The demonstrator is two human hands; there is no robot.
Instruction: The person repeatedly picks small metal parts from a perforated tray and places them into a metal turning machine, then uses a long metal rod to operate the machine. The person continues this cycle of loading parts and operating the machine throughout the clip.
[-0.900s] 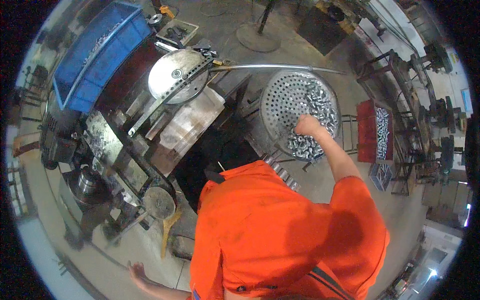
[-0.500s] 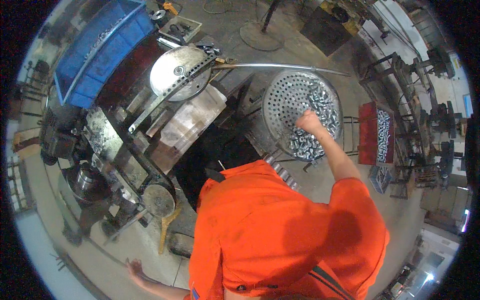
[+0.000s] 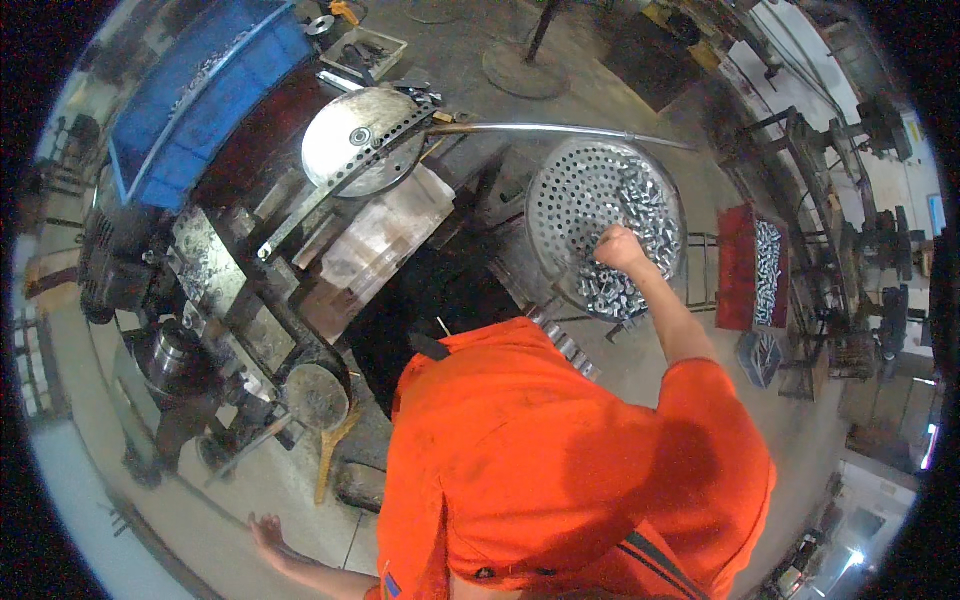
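Head cam: R hand (image 3: 620,248) ctr-right, fingers curled, can't tell on what, at silver metal cylinders (image 3: 656,212), prob. corralled by round perforated steel tray (image 3: 556,205); L hand (image 3: 267,534) low-left, fingers apart.

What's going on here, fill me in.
A person in orange has the right hand at a heap of small metal parts on a round perforated tray; whether it grips any is hidden. The left hand is out to the side, fingers spread, apparently empty. Right of the tray, a red bin holds more small metal pieces.
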